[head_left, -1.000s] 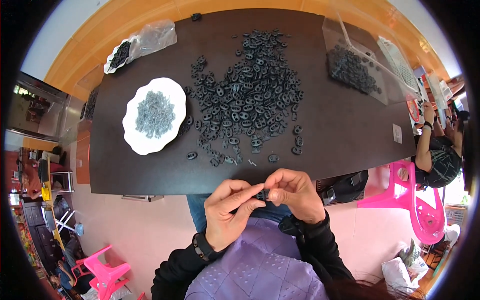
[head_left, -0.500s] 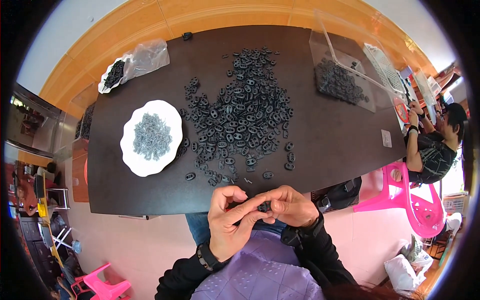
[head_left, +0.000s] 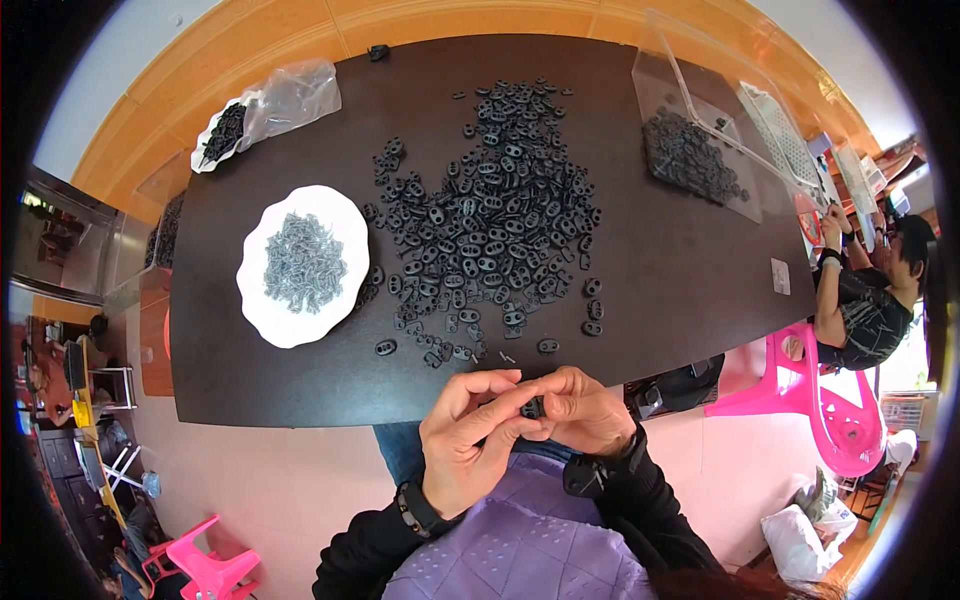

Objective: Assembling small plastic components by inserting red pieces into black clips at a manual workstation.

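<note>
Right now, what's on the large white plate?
The large white plate holds a heap of small, greyish, pin-like pieces. Its scalloped rim is bare; the heap hides the plate's middle and any pieces underneath.

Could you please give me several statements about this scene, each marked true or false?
1. The left grip and right grip hold one small black piece. True.
2. The scalloped white plate lies right of the pile of two-holed black pieces. False: it lies left of it.
3. Small grey pieces lie on the plate. True.
4. The clear plastic box holds white pieces. False: dark pieces lie in it.
5. A dark wristband is on the left wrist. True.
</note>
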A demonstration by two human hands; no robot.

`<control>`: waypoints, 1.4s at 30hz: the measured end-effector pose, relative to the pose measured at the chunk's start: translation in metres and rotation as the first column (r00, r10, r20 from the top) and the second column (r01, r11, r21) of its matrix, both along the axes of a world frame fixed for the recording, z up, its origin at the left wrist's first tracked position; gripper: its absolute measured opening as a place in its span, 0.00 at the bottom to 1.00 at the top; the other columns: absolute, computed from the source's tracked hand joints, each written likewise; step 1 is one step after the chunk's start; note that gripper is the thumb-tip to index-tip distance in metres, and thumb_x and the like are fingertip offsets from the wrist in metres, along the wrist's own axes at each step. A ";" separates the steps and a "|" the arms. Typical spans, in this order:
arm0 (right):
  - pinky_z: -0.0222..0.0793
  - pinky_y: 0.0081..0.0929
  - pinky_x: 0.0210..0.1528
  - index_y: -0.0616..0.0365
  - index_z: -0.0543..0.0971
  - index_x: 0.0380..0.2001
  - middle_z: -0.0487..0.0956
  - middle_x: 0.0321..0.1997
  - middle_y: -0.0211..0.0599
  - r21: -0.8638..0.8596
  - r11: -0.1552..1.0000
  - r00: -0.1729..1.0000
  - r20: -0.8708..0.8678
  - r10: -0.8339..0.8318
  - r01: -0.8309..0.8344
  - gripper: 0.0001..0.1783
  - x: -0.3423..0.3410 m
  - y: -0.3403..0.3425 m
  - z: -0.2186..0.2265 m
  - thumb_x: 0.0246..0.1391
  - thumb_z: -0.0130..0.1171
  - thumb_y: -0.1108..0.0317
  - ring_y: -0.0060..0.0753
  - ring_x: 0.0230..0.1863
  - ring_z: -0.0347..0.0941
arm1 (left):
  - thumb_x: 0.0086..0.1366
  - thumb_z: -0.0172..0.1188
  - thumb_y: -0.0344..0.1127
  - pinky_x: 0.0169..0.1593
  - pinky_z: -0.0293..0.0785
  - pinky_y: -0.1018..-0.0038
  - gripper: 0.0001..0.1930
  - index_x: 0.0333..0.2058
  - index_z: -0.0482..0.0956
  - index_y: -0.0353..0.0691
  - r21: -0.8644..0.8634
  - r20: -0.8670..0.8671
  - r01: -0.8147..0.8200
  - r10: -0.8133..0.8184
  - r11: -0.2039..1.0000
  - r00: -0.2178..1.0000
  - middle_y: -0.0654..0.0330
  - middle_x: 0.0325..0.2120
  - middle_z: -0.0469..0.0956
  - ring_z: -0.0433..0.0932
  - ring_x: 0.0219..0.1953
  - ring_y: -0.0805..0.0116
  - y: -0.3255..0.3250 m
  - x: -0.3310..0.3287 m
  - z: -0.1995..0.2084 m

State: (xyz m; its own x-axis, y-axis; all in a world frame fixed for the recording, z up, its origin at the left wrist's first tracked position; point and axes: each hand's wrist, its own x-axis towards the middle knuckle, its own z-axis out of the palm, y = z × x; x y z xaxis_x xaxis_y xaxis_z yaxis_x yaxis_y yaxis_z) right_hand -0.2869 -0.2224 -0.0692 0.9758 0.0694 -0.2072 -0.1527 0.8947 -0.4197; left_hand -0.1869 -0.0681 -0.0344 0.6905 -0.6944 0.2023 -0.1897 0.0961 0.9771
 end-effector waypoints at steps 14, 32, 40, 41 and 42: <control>0.65 0.26 0.41 0.65 0.83 0.48 0.79 0.33 0.30 -0.051 0.997 0.998 -0.025 -0.051 0.050 0.17 -0.001 0.009 0.012 0.62 0.63 0.63 0.26 0.34 0.68 | 0.65 0.60 0.17 0.39 0.86 0.74 0.12 0.47 0.82 0.28 -0.094 -0.009 0.078 -0.079 0.992 0.997 0.48 0.49 0.72 0.84 0.36 0.63 -0.001 0.000 -0.004; 0.70 0.22 0.41 0.68 0.82 0.47 0.82 0.45 0.41 -0.579 0.815 0.993 -0.107 -0.059 -0.014 0.25 -0.006 -0.018 0.054 0.63 0.62 0.53 0.24 0.36 0.73 | 0.57 0.71 0.22 0.42 0.76 0.79 0.20 0.50 0.84 0.35 0.006 0.095 -0.027 0.026 1.000 0.995 0.57 0.44 0.75 0.78 0.37 0.73 -0.004 0.002 0.011; 0.66 0.16 0.41 0.63 0.84 0.49 0.83 0.39 0.30 -0.831 -0.549 0.653 0.465 -0.597 0.091 0.20 0.009 -0.118 0.172 0.62 0.61 0.59 0.18 0.37 0.73 | 0.66 0.64 0.27 0.44 0.72 0.78 0.12 0.48 0.85 0.36 0.196 0.109 -0.078 0.058 0.978 0.992 0.58 0.42 0.78 0.76 0.39 0.72 0.020 0.019 -0.009; 0.67 0.17 0.42 0.63 0.83 0.50 0.84 0.39 0.32 -0.768 -0.640 0.667 0.490 -0.562 0.025 0.20 0.010 -0.149 0.174 0.62 0.62 0.59 0.19 0.38 0.74 | 0.68 0.63 0.28 0.44 0.71 0.79 0.10 0.47 0.85 0.36 0.222 0.048 -0.079 0.070 0.972 0.996 0.59 0.42 0.78 0.75 0.40 0.72 0.022 0.020 -0.010; 0.69 0.17 0.43 0.63 0.82 0.52 0.84 0.39 0.33 -0.687 -0.725 0.678 0.510 -0.530 -0.050 0.21 0.006 -0.181 0.178 0.61 0.63 0.60 0.20 0.38 0.75 | 0.68 0.63 0.28 0.44 0.71 0.79 0.10 0.47 0.85 0.36 0.214 0.044 -0.065 0.057 0.975 0.997 0.59 0.42 0.78 0.75 0.40 0.72 0.022 0.021 -0.014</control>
State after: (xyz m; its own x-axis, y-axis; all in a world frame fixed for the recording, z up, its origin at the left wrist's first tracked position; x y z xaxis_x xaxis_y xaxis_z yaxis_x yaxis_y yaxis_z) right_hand -0.2809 -0.4031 0.1090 0.5057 -0.6587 0.5571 -0.4561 -0.7523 -0.4755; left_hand -0.1659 -0.0459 -0.0481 0.7276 -0.6813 0.0796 -0.2257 -0.1282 0.9657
